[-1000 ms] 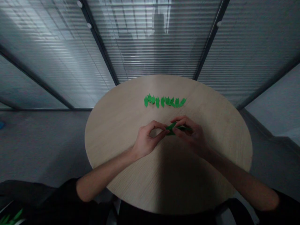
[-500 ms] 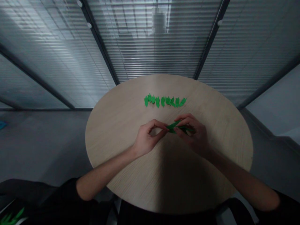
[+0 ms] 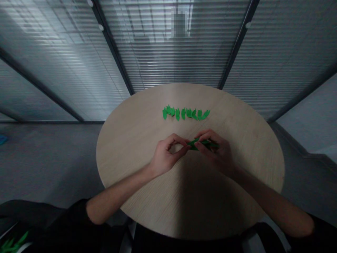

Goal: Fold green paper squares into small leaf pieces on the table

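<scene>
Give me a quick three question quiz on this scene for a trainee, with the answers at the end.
1. True or false: the row of green paper leaves lies on the round wooden table.
2. What do the left hand and right hand pinch between them? A) a green paper piece B) a pair of scissors C) a pencil
3. Fill in the blank: the glass panels behind the table are fitted with ____.

Key: 1 true; 2 A; 3 slatted blinds
</scene>
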A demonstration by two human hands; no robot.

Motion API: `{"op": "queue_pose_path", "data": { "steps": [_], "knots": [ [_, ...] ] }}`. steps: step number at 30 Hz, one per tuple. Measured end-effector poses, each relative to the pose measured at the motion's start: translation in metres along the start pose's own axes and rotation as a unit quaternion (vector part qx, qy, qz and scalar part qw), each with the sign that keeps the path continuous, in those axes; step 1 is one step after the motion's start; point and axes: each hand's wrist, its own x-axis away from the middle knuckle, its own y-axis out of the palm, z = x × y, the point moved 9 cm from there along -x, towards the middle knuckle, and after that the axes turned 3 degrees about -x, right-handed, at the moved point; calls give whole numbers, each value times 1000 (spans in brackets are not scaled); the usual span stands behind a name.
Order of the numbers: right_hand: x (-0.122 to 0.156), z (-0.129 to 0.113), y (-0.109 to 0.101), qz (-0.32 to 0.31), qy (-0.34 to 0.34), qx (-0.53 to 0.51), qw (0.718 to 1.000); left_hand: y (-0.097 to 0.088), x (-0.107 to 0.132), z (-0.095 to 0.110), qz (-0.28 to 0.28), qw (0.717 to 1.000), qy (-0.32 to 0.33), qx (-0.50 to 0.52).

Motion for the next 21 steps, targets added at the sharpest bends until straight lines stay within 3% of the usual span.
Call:
{"op": "queue_pose_path", "data": {
  "steps": [14, 21],
  "knots": [
    [0, -6, -4, 23, -36, 0, 999, 5, -1, 4, -13, 999, 16, 35],
    [0, -9, -5, 22, -42, -4, 999, 1, -3, 4, -11, 1000, 15, -18]
  ]
}}
